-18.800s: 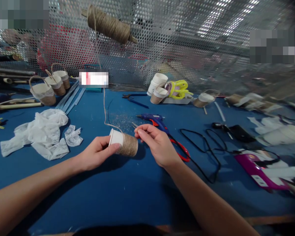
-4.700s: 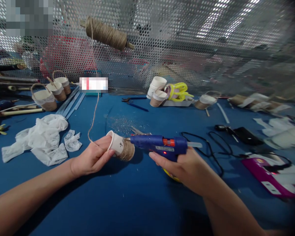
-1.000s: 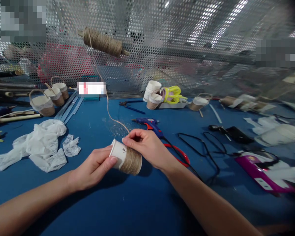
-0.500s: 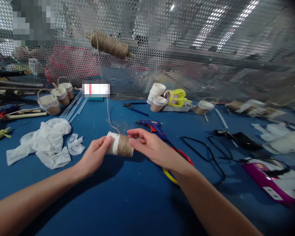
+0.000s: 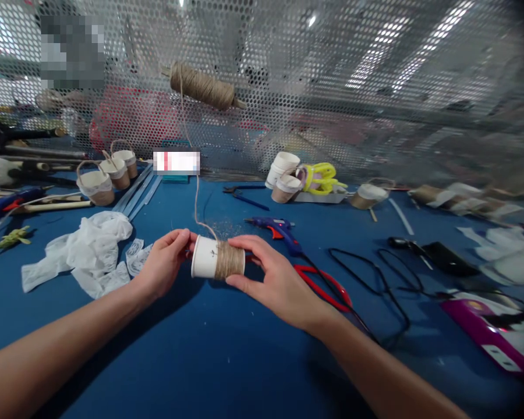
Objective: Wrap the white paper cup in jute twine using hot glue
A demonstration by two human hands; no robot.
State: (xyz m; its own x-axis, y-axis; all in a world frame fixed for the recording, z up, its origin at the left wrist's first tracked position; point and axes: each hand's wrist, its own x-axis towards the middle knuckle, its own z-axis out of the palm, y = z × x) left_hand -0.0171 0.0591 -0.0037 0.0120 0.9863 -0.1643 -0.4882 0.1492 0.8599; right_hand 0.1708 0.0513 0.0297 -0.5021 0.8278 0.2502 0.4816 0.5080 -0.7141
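A white paper cup (image 5: 204, 258) lies on its side between my hands, its mouth turned left. Jute twine (image 5: 230, 260) is wound in close turns around its right part. My right hand (image 5: 266, 273) grips the wound end, thumb below and fingers over the top. At the cup's rim, my left hand (image 5: 171, 251) has thumb and forefinger pressed together; its other fingertips are partly hidden, and I cannot tell whether they touch the cup. From the cup a loose strand (image 5: 196, 201) of twine runs up to a twine spool (image 5: 203, 87) on a stick at the mesh panel.
Blue glue gun (image 5: 279, 228) and red-handled tool (image 5: 323, 285) lie right of the cup. White lace (image 5: 87, 250) is heaped on the left. Twine-wrapped cups (image 5: 96, 186) stand behind it. Pliers (image 5: 247, 195), yellow-handled scissors (image 5: 321, 177), black cable (image 5: 367, 267) and a purple power strip (image 5: 484, 331) lie around.
My left thumb has come off the cup and the left hand has shifted to its rim. My right hand has closed around the wound end. The view has shifted slightly.
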